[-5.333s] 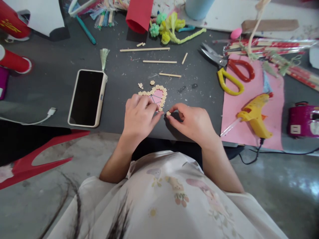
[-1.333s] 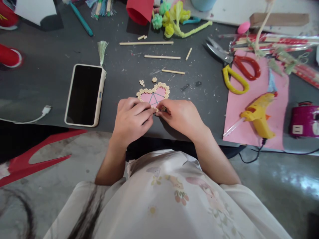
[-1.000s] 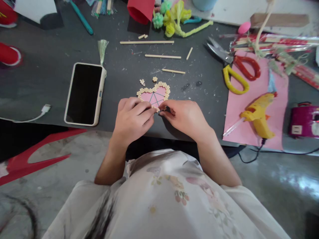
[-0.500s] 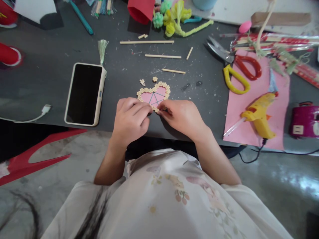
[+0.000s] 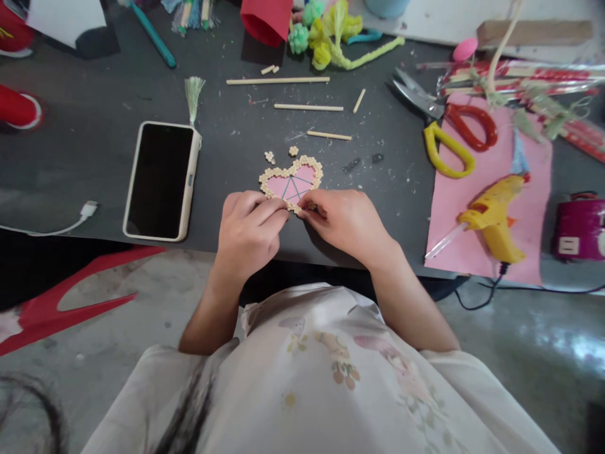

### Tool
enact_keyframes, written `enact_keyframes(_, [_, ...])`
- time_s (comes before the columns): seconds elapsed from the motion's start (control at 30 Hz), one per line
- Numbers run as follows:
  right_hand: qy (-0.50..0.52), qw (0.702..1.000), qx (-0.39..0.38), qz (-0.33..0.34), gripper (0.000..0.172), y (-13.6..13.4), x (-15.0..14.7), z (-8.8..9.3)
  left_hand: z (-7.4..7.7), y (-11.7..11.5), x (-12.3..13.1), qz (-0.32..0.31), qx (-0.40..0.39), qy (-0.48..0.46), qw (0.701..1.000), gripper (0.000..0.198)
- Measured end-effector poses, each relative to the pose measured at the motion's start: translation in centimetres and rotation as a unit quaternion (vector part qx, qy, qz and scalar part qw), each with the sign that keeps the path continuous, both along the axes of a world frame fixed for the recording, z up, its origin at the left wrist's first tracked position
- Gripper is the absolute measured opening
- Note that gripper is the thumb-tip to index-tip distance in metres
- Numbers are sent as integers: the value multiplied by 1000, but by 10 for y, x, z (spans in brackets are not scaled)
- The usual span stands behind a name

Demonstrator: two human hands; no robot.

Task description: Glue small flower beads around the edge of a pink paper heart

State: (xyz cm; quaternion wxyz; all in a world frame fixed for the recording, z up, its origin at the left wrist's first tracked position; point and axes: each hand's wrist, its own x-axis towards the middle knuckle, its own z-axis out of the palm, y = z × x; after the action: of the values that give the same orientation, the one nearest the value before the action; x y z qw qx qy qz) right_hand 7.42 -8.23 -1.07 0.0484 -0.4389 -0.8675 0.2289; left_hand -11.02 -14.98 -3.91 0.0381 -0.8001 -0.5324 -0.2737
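A pink paper heart (image 5: 305, 173) lies on the dark table, edged with small pale wooden flower-like clusters and crossed by dark lines. My left hand (image 5: 250, 227) rests at its lower left edge, fingers curled and fingertips touching the border. At the lower right edge my right hand (image 5: 347, 217) pinches the heart's rim between thumb and fingers, near the pointed bottom. The left fingertips and part of the heart's lower side are hidden. Just above the heart sit two loose clusters, a round one (image 5: 293, 151) and a paler one (image 5: 269, 157).
Thin wooden sticks (image 5: 309, 108) lie beyond the heart. Scissors (image 5: 444, 123) and a yellow glue gun (image 5: 494, 217) rest on pink paper (image 5: 444, 208) to the right. A phone (image 5: 161, 180) and a white cable (image 5: 87, 211) lie left. Yellow pipe-cleaner shapes (image 5: 333, 38) stand at the back.
My left hand has shifted slightly, its fingers a little lower at the heart's edge. The right hand and the heart stay almost still.
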Motion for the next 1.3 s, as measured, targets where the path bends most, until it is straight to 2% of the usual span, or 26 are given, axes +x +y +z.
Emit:
enact_keyframes(0.27, [-2, 1000, 3, 4, 20, 0, 0, 0, 6, -13, 11, 38, -57, 51, 996, 35])
enact_keyframes(0.5, [-9, 1000, 11, 4, 24, -2, 0, -1, 7, -18, 16, 55, -102, 54, 992, 51])
enact_keyframes(0.67, [15, 1000, 14, 6, 22, -1, 5, -1, 4, -19, 16, 57, -109, 34, 992, 54])
enact_keyframes(0.93, [35, 997, 44, -49, 20, 6, 29, 3, 2, -18, 17, 60, -110, 21, 992, 54])
enact_keyframes(1.3, [14, 998, 43, -47, 20, -1, 19, -5, -2, -18, 15, 57, -92, 25, 994, 53])
